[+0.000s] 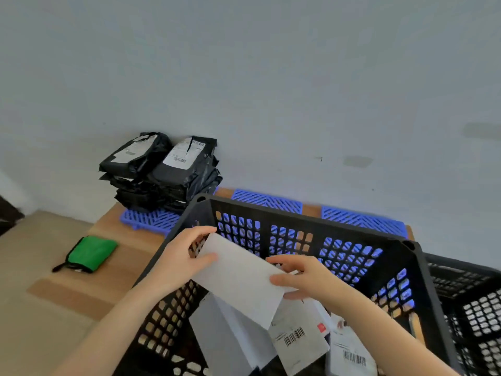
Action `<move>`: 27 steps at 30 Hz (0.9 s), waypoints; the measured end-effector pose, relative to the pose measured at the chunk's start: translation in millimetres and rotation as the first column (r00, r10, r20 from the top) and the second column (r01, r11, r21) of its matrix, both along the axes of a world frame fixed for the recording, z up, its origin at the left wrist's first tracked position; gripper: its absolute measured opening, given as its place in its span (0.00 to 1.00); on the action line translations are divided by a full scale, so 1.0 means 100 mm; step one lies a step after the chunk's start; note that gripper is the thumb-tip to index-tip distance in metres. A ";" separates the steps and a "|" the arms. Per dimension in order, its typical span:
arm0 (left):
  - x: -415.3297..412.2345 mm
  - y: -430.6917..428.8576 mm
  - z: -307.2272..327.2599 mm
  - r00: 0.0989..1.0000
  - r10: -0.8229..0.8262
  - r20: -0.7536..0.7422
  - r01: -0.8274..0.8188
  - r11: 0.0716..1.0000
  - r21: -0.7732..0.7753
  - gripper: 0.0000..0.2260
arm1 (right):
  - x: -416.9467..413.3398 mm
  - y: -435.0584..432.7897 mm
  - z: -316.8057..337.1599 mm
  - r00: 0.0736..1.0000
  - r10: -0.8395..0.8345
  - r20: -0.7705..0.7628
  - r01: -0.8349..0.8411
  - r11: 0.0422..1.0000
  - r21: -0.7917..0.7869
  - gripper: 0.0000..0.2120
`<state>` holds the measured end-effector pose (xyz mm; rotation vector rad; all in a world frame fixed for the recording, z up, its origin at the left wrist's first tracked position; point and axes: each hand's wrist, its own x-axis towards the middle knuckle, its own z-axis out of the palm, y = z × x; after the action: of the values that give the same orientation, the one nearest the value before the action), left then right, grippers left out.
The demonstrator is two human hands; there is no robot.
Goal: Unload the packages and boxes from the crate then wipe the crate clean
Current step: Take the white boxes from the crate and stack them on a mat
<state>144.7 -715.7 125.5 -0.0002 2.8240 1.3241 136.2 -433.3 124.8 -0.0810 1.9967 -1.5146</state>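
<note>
You've got two black crates (298,221) in view. At least four white boxes (235,278) in the near one. Two stacks of black packages (162,172), count per stack unreadable. Three blue mat panels (267,202). One green cloth (90,253).

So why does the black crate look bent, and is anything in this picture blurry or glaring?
Head view: the wide-angle lens bows the crate rim; light is soft and even, with no hard shadows; the white box looks washed out; labels on the black packages are too soft to read, while the near barcodes stay clearer.
</note>
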 end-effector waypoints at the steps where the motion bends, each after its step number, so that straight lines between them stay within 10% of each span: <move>1: 0.00 0.00 0.05 0.998 0.047 -0.046 -0.045 0.997 0.059 0.23 | -0.01 0.03 0.04 0.999 -0.036 -0.004 0.036 0.999 -0.040 0.16; 12: -0.32 0.29 0.53 0.980 0.178 -0.084 -0.119 0.879 0.462 0.24 | -0.32 -0.22 0.44 0.927 -0.365 -0.081 0.312 0.874 -0.372 0.14; 27: -2.48 -0.26 0.39 0.994 -0.086 -0.067 0.109 0.843 0.527 0.26 | -2.17 -1.15 0.45 0.863 -0.406 -0.299 0.430 0.903 0.014 0.22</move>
<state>-103.5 -741.8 164.2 0.1795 2.3422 2.0437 -80.8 -548.7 169.7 0.1897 2.4263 -1.7674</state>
